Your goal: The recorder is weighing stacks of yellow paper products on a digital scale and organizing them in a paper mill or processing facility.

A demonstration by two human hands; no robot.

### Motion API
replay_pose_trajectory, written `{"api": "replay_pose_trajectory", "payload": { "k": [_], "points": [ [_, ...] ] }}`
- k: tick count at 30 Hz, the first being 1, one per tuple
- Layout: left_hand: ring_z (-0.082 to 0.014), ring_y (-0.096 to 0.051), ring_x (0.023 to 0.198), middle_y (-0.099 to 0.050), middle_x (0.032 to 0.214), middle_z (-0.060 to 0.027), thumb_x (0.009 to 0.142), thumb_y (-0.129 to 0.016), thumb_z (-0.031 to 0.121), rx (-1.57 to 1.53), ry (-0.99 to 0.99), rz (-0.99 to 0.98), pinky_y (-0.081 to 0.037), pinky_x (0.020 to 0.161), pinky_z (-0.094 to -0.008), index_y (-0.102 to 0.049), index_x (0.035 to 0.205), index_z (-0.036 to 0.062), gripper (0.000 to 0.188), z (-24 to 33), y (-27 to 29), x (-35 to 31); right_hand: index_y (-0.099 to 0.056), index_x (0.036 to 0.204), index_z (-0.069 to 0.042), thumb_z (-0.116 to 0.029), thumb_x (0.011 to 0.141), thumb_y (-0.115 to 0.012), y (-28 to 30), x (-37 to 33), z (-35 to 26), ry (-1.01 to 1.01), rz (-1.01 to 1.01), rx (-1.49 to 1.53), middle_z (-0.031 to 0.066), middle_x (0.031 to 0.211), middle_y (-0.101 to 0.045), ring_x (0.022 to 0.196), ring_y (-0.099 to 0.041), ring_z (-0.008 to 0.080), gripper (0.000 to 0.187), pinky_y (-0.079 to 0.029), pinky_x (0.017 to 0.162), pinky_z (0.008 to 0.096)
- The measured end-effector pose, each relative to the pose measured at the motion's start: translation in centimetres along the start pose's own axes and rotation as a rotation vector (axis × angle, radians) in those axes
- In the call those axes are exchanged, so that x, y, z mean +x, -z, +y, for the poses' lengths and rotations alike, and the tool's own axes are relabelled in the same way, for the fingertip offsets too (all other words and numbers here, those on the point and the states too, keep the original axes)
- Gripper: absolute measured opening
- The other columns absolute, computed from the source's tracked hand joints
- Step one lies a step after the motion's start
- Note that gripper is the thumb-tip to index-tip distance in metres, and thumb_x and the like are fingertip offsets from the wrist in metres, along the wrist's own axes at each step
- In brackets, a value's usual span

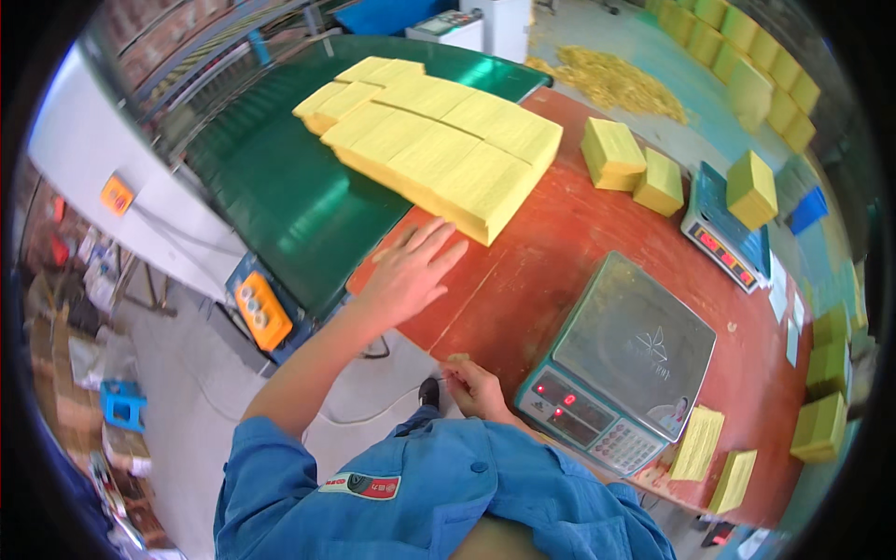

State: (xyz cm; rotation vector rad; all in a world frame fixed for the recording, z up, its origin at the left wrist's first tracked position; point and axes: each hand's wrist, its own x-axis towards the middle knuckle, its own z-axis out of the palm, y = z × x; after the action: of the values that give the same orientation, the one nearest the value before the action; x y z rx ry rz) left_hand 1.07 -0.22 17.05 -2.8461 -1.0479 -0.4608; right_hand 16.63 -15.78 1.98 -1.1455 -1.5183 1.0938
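A: Where do we have the yellow paper stacks [448, 140]?

B: They're packed side by side in one broad group, partly over the green conveyor belt [271, 196] and partly over the red table [485, 317], ahead of us.

A: And what are our fingers doing?

B: Our left hand [411, 271] reaches to the group's near edge, fingers spread and released, with nothing in their grasp. Whether the tips touch the paper, we can't say for certain through this wide, bent view. Our right hand [476, 387] is low by the table's edge, near our body, its fingers curled. We can't tell whether they pinch something small.

A: So which step do we call this?

B: We'd judge it the reach to the stacks rather than any weighing. The near scale [635, 327] is lit at our right, out of reach of both hands' present work, and the farther scale [726, 257] bears a yellow block [751, 191].

A: What does the next move call for?

B: If we're to take a stack, we'd want both hands on opposite sides, squeezing evenly, because loose layers could slide. Our right hand would need to come up over the table first.
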Motion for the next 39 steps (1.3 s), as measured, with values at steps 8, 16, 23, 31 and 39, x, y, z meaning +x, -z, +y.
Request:
{"api": "replay_pose_trajectory", "payload": {
  "k": [8,16,23,31,39],
  "points": [
    [-0.0295,-0.036,0.141,-0.05,0.141,-0.0144,0.072,-0.082,0.024,0.012,-0.355,-0.049,-0.03,0.116,-0.0511,-0.056,0.134,0.0122,0.068,-11.6,-5.5,11.9,-0.065,0.104,0.0,0.008,0.082,-0.059,-2.0,5.5,0.5,-0.019,0.344,-0.257,0.0163,0.093,-0.066,0.085,-0.068,0.0328,0.024,-0.055,0.071,0.037],
    [-0.0323,-0.054,0.121,-0.059,0.123,-0.0155,0.072,-0.082,0.03,-0.154,-0.52,-0.034,-0.038,0.109,-0.048,-0.062,0.125,0.0098,0.06,-14.3,-7.0,14.4,-0.066,0.103,0.0,0.016,0.075,-0.059,-2.3,6.5,-0.2,-0.035,0.451,-0.296,0.0158,0.091,-0.065,0.08,-0.067,0.0311,0.033,-0.054,0.069,0.0346],
    [-0.0336,-0.058,0.115,-0.063,0.119,-0.017,0.08,-0.075,0.035,-0.244,-0.419,-0.197,-0.046,0.099,-0.0436,-0.066,0.117,0.0058,0.048,-14.8,-4.7,17.1,-0.067,0.101,0.001,0.014,0.076,-0.06,-2.1,6.9,-0.7,-0.072,0.462,-0.292,0.0146,0.092,-0.066,0.081,-0.068,0.0303,0.029,-0.054,0.069,0.0355],
    [-0.0309,-0.062,0.085,-0.063,0.086,-0.0142,0.088,-0.057,0.017,-0.118,-0.36,0.041,-0.052,0.079,-0.042,-0.064,0.081,0.0022,0.018,-15.2,-11.9,21.5,-0.067,0.1,0.001,0.011,0.078,-0.06,-2.3,6.7,-0.2,-0.043,0.456,-0.307,0.0146,0.091,-0.067,0.082,-0.068,0.0314,0.025,-0.055,0.069,0.0367],
    [-0.0304,-0.06,0.091,-0.06,0.091,-0.0128,0.085,-0.06,0.016,-0.044,-0.401,0.07,-0.051,0.081,-0.0406,-0.061,0.089,0.0017,0.015,-13.2,-12.2,20.6,-0.066,0.099,0.0,0.009,0.079,-0.059,-2.1,6.6,0.0,-0.013,0.461,-0.347,0.0155,0.09,-0.066,0.081,-0.067,0.0329,0.023,-0.055,0.069,0.0378]
  ]
}}
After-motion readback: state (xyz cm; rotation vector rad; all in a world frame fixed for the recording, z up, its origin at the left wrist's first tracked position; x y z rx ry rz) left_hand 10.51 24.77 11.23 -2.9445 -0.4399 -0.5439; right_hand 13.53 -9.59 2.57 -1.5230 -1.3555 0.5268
